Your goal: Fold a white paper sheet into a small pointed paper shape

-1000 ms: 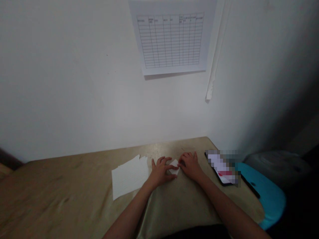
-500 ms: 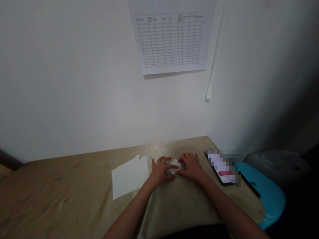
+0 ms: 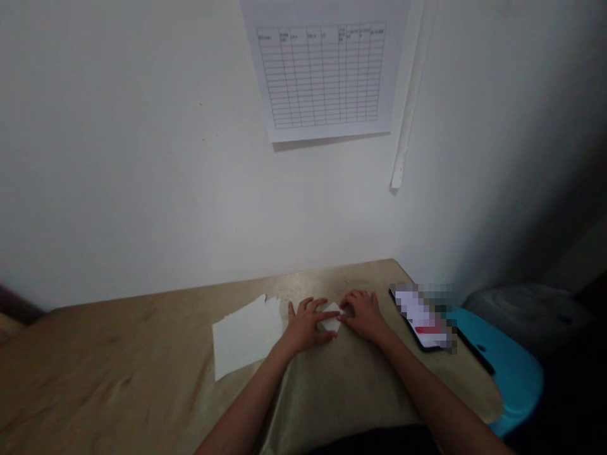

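A small folded piece of white paper (image 3: pixel 332 322) lies on the brown-covered table between my hands. My left hand (image 3: pixel 306 325) rests on its left side with the fingers spread, the index finger stretched across the paper and the thumb near its lower edge. At the paper's right corner, my right hand (image 3: pixel 363 314) has thumb and index finger pinched together, touching the tip of my left index finger. Fingers cover parts of the paper's edges. Just left of my left hand lie white sheets (image 3: pixel 246 338) with a torn upper edge, seemingly stacked.
A phone (image 3: pixel 422 322) with a lit, blurred screen lies to the right on the table (image 3: pixel 142 360). Past the table's right edge is a blue plastic stool or chair (image 3: pixel 515 360). A printed table sheet (image 3: pixel 327 76) hangs on the white wall behind.
My right thumb has moved up from the paper's lower side to its right corner, closing against the index finger. More of the paper shows. My left hand has barely moved.
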Action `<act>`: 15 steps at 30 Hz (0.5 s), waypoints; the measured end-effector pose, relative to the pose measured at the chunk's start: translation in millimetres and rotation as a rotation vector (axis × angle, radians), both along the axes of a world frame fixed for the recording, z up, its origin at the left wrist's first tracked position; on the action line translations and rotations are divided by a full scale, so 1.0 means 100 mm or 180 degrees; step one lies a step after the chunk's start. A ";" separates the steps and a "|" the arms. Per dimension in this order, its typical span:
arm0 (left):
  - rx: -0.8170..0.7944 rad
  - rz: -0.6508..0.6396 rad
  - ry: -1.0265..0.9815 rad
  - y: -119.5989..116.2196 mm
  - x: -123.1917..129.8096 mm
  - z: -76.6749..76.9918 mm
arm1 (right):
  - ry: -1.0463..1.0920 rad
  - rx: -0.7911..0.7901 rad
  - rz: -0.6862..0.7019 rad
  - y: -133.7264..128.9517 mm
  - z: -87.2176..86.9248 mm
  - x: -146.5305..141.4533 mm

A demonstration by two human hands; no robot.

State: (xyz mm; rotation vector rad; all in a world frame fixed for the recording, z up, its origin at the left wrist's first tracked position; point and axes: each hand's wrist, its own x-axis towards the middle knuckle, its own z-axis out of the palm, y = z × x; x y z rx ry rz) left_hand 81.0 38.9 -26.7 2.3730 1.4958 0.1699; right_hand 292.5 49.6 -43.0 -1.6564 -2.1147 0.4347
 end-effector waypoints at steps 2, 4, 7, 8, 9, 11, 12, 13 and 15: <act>0.0019 0.0005 -0.0018 0.00 -0.01 -0.01 | 0.0009 0.0001 -0.0001 0.01 -0.02 0.00; 0.0031 -0.0001 -0.0039 0.00 -0.01 -0.02 | 0.0018 -0.0016 -0.0015 0.03 -0.04 0.00; 0.0049 0.0004 -0.0060 0.01 -0.01 -0.03 | 0.0014 -0.0037 -0.0026 0.05 -0.05 0.00; 0.0047 0.0005 -0.0060 0.01 -0.01 -0.04 | -0.0006 -0.0046 -0.0025 0.05 -0.04 0.00; 0.0041 0.0008 -0.0056 0.01 -0.01 -0.04 | -0.0033 -0.0054 -0.0015 0.06 -0.04 0.00; 0.0027 0.0009 -0.0044 0.01 -0.01 -0.04 | -0.0083 -0.0065 0.0022 0.06 -0.03 0.01; 0.0026 0.0009 -0.0041 0.01 -0.01 -0.03 | -0.0101 -0.0062 0.0043 0.06 -0.03 0.01; 0.0030 0.0009 -0.0038 0.01 -0.01 -0.03 | -0.0115 -0.0053 0.0061 0.06 -0.03 0.01; 0.0039 0.0007 -0.0034 0.00 0.00 -0.02 | -0.0144 -0.0035 0.0079 0.06 -0.03 0.01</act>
